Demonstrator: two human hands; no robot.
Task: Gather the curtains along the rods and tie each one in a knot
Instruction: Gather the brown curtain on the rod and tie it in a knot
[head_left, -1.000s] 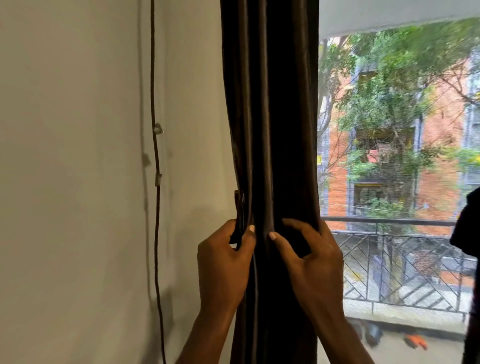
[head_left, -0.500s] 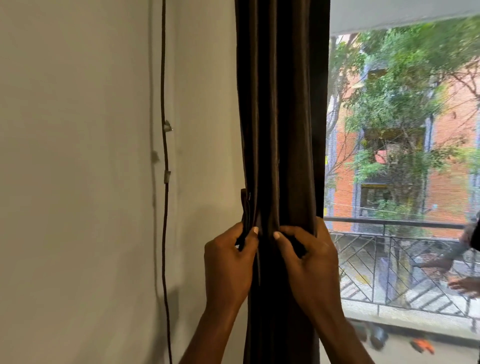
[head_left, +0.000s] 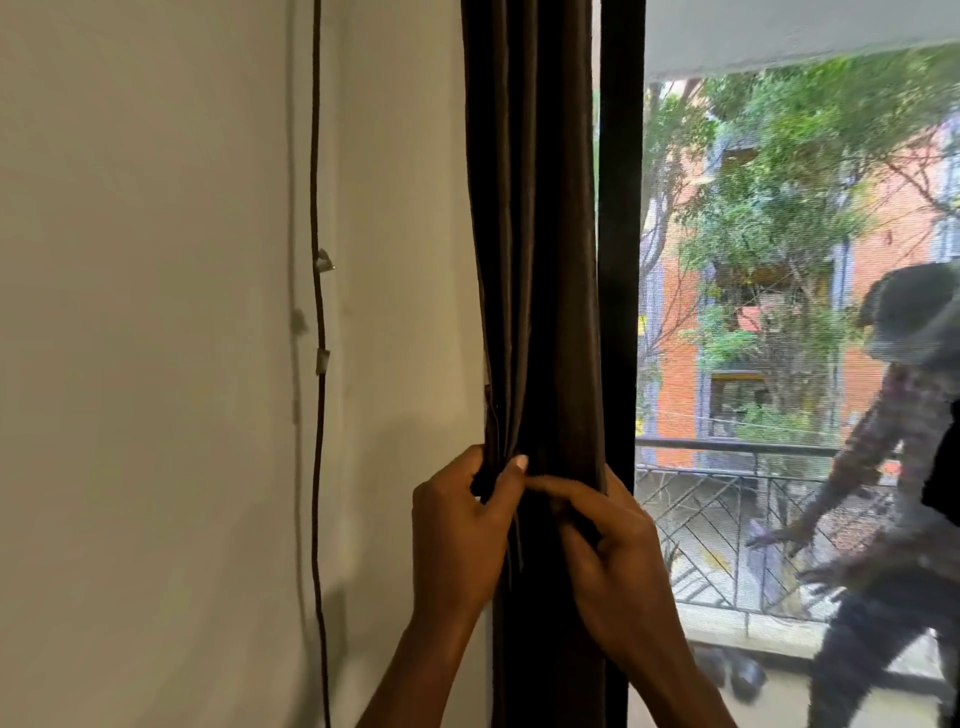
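My left hand (head_left: 457, 525) is gripping the left folds of the dark brown curtain (head_left: 540, 260), its thumb pinching the fabric. Just beside it, my right hand (head_left: 618, 561) is curling round the right folds. The bunched curtain is hanging between a pale wall (head_left: 156, 312) and the black window frame (head_left: 615, 260).

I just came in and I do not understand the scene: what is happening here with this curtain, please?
A person is bunching a dark brown curtain that hangs between the wall and the window. The left hand grips the folds at its left edge; the right hand pinches folds beside it, at about the same height. The curtain is gathered into a narrow column, with no knot visible yet. Outside, another person is by the balcony railing.
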